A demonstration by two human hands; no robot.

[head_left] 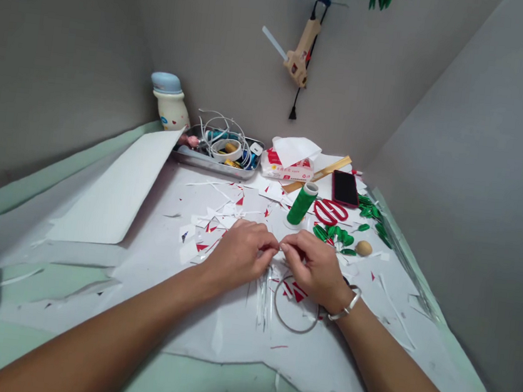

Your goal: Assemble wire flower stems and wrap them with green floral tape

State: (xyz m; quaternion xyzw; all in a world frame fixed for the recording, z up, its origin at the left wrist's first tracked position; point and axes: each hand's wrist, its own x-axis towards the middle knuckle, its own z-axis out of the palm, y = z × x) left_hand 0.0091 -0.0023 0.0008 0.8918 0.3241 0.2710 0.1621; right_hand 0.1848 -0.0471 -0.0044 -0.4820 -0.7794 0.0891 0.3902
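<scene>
My left hand (241,253) and my right hand (314,266) meet fingertip to fingertip above the paper-covered table. Both are closed in a pinch; whatever sits between the fingertips is too small to make out. Under them lie thin silvery strands (262,303) and a thin grey ring (291,329), partly covered by my right hand. Just beyond my right hand stands a spool of green thread (302,206). Shiny green leaf-shaped pieces (334,234) and a small brown ball (364,248) lie to its right.
Red-handled scissors (330,212), a phone (345,188) and a tissue pack (287,166) lie behind. A metal tray (213,164) holds cords and spools beside a bottle (172,107). White card (118,192) leans at left. A glue gun (301,52) hangs on the wall. Paper scraps (213,231) are scattered.
</scene>
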